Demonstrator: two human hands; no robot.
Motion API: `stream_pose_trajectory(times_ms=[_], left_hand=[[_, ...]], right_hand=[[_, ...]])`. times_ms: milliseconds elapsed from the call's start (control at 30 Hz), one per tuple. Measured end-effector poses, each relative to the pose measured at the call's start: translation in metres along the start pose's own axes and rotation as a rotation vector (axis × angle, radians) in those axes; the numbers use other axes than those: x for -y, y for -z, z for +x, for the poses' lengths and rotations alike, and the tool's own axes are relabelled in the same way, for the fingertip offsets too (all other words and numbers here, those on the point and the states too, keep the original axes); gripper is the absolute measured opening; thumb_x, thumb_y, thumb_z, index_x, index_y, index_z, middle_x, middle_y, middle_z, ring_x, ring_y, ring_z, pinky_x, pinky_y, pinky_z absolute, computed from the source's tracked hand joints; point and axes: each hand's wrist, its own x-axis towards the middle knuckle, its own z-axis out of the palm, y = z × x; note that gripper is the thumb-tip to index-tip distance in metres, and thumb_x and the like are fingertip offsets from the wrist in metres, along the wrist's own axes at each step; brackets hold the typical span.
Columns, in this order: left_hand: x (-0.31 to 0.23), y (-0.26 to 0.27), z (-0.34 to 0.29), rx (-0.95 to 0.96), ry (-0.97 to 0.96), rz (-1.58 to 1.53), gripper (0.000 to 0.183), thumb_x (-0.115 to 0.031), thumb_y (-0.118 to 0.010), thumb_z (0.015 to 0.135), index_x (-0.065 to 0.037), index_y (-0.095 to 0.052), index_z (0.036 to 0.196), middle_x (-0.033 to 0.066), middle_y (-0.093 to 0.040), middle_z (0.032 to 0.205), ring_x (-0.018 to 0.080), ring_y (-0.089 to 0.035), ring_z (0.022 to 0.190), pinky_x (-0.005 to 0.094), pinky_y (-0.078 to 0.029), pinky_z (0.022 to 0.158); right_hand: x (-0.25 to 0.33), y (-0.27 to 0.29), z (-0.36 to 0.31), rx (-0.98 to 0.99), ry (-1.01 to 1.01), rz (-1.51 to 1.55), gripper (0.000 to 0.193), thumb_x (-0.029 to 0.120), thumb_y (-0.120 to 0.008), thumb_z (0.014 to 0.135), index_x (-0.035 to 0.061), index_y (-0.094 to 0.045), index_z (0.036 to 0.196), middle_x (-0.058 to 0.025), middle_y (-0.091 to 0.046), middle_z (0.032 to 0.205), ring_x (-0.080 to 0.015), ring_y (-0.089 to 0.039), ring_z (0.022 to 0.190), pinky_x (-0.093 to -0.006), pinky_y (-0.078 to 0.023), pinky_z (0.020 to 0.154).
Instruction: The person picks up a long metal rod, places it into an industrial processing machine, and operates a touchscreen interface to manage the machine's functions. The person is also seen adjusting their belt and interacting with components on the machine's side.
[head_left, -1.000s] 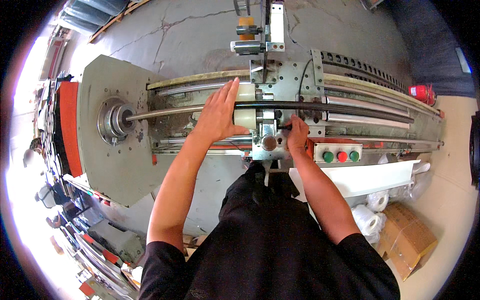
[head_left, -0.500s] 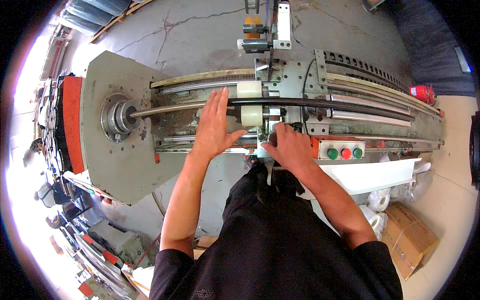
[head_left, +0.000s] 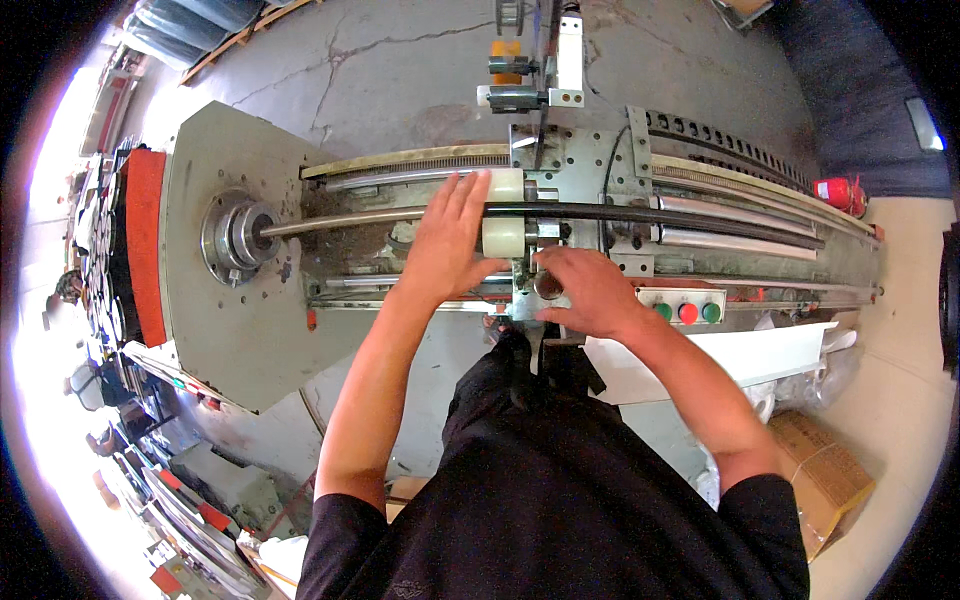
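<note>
My left hand point(head_left: 450, 235) lies with its fingers stretched out over the long steel rod point(head_left: 350, 219). Its fingertips are against the left end of the pale rollers point(head_left: 503, 238), and its palm is empty. The rod runs from a round metal chuck point(head_left: 240, 236) on the left, under my hand, to a dark section point(head_left: 680, 214) on the right. My right hand point(head_left: 592, 292) curls thumb and fingers around a round metal knob point(head_left: 547, 286) at the front of the metal carriage plate point(head_left: 583, 165). Part of the knob's edge is hidden by the fingers.
A grey machine housing point(head_left: 235, 340) stands at the left. To the right are a button box point(head_left: 688, 311) with green and red buttons, a white sheet point(head_left: 715, 358) and a cardboard box point(head_left: 820, 478). A red extinguisher point(head_left: 840, 195) sits behind the rails' far right end.
My left hand has shifted right, up against the pale rollers. The right hand has turned and slid lower, so its fingers now surround the knob, and it covers part of the button box.
</note>
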Motion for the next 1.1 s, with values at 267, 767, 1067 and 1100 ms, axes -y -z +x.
stream_pose_trajectory(times_ms=[267,767,1067,1100], left_hand=[[-0.002,-0.007,0.036,0.096,-0.068,0.147,0.129,-0.033,-0.096,0.067,-0.012,-0.019,0.168,0.0192,-0.051,0.157,0.0376,-0.045,0.148,0.0517,-0.035,0.124],[0.014,-0.007,0.023,0.070,0.044,0.024,0.138,-0.041,-0.101,0.057,-0.008,-0.023,0.166,0.0228,-0.039,0.164,0.0411,-0.036,0.153,0.0548,-0.032,0.125],[0.016,-0.004,0.019,0.049,0.021,0.030,0.140,-0.039,-0.102,0.054,-0.008,-0.024,0.166,0.0231,-0.041,0.162,0.0420,-0.037,0.152,0.0546,-0.033,0.125],[0.015,-0.004,0.019,0.041,0.015,0.018,0.140,-0.039,-0.102,0.054,-0.008,-0.024,0.166,0.0231,-0.041,0.162,0.0420,-0.037,0.152,0.0547,-0.033,0.125]], right_hand=[[-0.086,-0.096,-0.034,-0.554,-0.625,0.270,0.065,0.040,-0.070,0.101,-0.0013,-0.051,0.148,-0.0235,-0.059,0.140,-0.0342,-0.058,0.132,-0.0420,-0.047,0.109],[-0.045,-0.057,-0.026,-0.643,-0.347,-0.067,0.043,0.034,-0.065,0.102,0.0058,-0.060,0.134,-0.0182,-0.067,0.132,-0.0388,-0.064,0.121,-0.0491,-0.051,0.101],[0.011,-0.032,-0.011,-0.224,0.177,-0.151,0.054,0.021,-0.082,0.082,0.0099,-0.066,0.133,-0.0108,-0.063,0.132,-0.0304,-0.059,0.123,-0.0423,-0.050,0.104],[0.014,-0.033,-0.010,-0.197,0.113,-0.166,0.056,0.022,-0.083,0.081,0.0094,-0.066,0.133,-0.0108,-0.063,0.131,-0.0304,-0.059,0.123,-0.0421,-0.050,0.104]])
